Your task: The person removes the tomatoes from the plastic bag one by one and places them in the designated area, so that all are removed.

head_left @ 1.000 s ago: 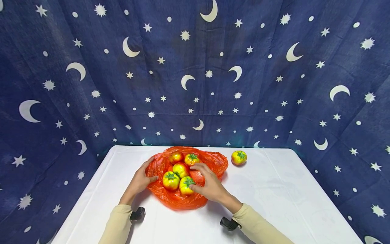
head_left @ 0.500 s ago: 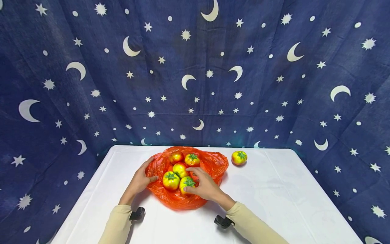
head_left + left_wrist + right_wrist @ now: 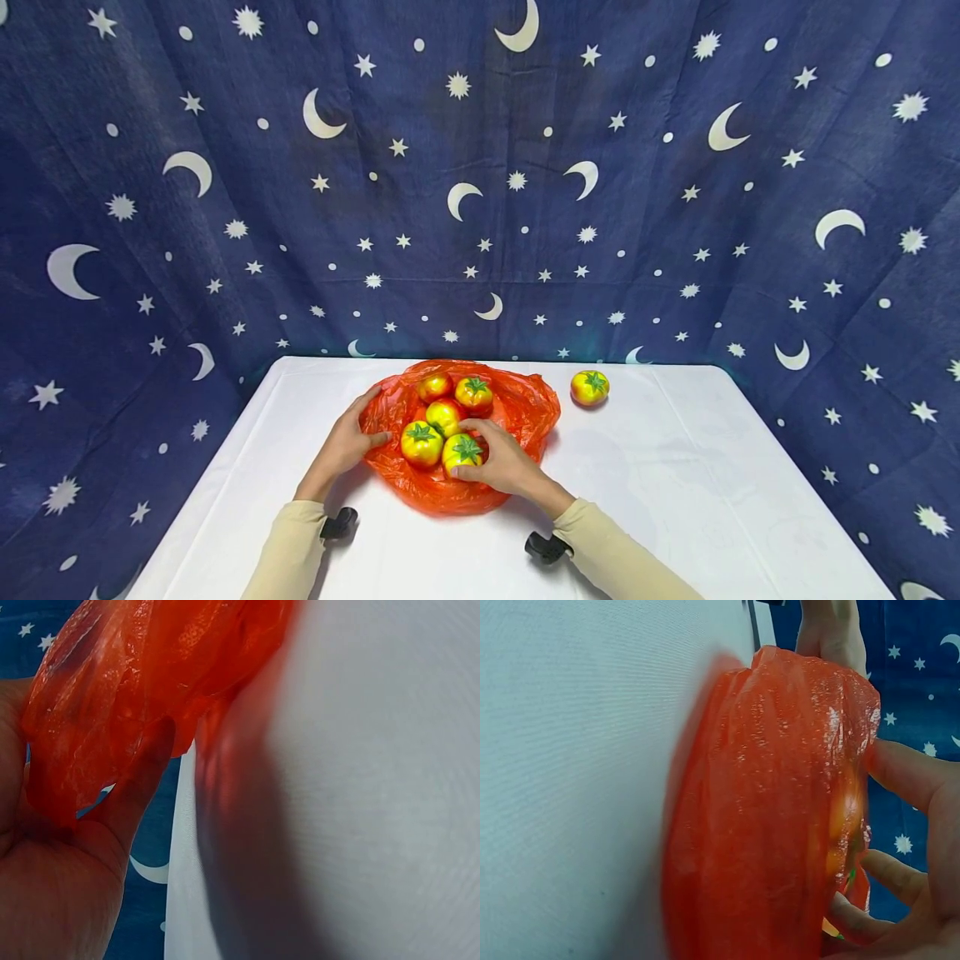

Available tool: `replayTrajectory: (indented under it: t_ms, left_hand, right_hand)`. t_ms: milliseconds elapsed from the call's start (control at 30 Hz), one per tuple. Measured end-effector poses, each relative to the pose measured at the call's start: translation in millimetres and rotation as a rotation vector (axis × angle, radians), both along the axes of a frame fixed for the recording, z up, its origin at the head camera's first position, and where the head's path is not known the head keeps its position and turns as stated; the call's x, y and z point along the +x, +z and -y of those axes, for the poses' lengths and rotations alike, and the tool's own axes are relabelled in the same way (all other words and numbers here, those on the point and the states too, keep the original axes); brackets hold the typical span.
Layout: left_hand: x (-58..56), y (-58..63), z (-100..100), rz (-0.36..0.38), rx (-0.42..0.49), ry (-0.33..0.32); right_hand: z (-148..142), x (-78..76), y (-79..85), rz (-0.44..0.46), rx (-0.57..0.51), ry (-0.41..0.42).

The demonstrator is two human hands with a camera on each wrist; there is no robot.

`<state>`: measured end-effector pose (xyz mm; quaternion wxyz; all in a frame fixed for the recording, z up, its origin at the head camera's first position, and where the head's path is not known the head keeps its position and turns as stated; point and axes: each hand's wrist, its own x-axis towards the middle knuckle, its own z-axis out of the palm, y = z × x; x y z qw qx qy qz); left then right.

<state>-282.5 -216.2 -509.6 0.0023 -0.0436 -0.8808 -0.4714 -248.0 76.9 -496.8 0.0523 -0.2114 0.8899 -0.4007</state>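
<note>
An open red plastic bag [image 3: 412,497] lies on the table with several glossy yellow-red tomatoes in it, most showing green leafy tops. At the bag's left side my left hand [image 3: 345,440] holds its edge, thumb on one side and fingers on the other; in the left wrist view the film of the bag bunches between thumb and palm. My right hand [image 3: 506,460] reaches over the bag's right side, thumb and fingers curled round the front right tomato [image 3: 460,451]. In the right wrist view, the wall of the bag hides most of that tomato.
One more tomato [image 3: 589,388] sits outside the bag, near the back of the white-covered table [image 3: 675,483]. A dark blue curtain [image 3: 480,250] with moons and stars hangs behind the table's back edge. Black wrist cameras hang under both sleeves.
My right hand has moved left and lower, closing in round the front right tomato. My left hand stays at the bag's edge, and the tomatoes keep their places.
</note>
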Motion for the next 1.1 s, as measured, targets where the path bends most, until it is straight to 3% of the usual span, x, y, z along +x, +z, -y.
replayTrajectory:
  t_ms: [633, 1100]
  left_hand:
    - [2.8, -0.7, -1.1, 0.018, 0.000, 0.016]
    - [2.3, -0.4, -1.5, 0.013, 0.000, 0.013]
  right_hand:
    - [-0.6, -5.0, -15.2, 0.055, -0.031, 0.008]
    - [-2.4, -1.1, -8.5, 0.062, -0.102, -0.012]
